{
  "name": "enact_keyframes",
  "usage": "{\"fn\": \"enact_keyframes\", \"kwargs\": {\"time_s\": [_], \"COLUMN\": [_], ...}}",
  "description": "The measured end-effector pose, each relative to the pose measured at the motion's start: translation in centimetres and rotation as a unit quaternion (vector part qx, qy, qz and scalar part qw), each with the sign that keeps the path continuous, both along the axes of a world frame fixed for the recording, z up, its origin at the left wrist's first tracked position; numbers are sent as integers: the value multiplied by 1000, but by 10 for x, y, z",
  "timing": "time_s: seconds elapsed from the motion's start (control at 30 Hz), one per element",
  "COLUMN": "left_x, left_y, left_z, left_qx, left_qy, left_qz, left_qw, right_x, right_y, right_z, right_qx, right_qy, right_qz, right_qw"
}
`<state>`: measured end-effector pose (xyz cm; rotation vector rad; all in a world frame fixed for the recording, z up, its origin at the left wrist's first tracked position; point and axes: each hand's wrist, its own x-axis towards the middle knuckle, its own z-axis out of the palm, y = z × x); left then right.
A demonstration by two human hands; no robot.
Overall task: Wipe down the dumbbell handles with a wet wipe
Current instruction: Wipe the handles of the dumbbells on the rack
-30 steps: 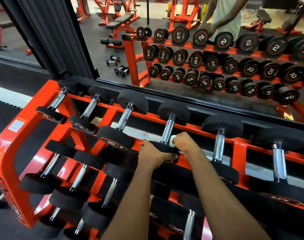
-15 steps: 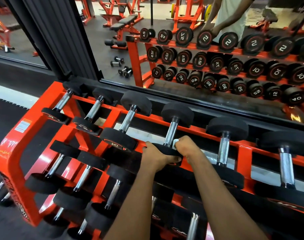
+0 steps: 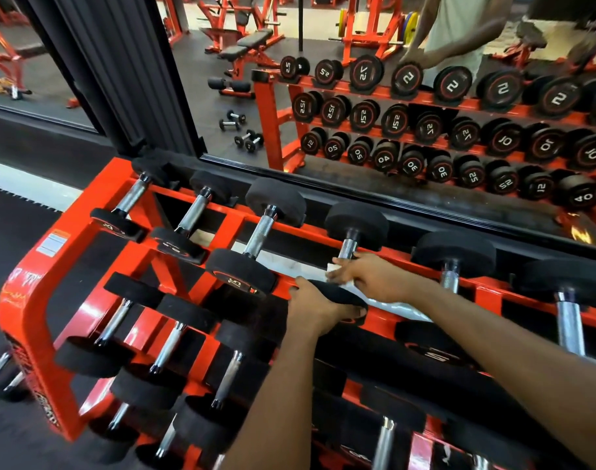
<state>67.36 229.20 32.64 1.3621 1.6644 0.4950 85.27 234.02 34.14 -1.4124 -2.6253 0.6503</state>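
Wipe (image 3: 333, 268) on dumbbell handle (image 3: 347, 247) (in right hand (image 3: 374, 278)) | left hand (image 3: 320, 312) grips head (image 3: 339, 295)

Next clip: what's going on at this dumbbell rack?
A person stands at an orange rack in front of a mirror, cleaning dumbbells. The left hand grips the near head of the fourth dumbbell from the left on the top row. The right hand holds a white wet wipe against the lower end of its metal handle. The dumbbell lies in its slot.
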Motion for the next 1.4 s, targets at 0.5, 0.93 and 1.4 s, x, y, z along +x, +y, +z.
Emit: {"fn": "enact_keyframes", "kwargs": {"time_s": [0.5, 0.93, 1.4], "left_x": [0, 3, 0], "left_y": [0, -1, 0], "left_z": [1, 0, 1], "left_qx": [-7, 4, -1], "left_qy": [8, 9, 7], "left_qz": [1, 0, 0], "left_qw": [1000, 1000, 1000], "right_x": [-43, -9, -14], "right_y": [37, 14, 22], "right_z": [15, -3, 7], "right_qx": [-49, -2, -100], "right_qy": [-220, -130, -60], "right_qz": [125, 101, 49], "right_qw": [966, 986, 992]}}
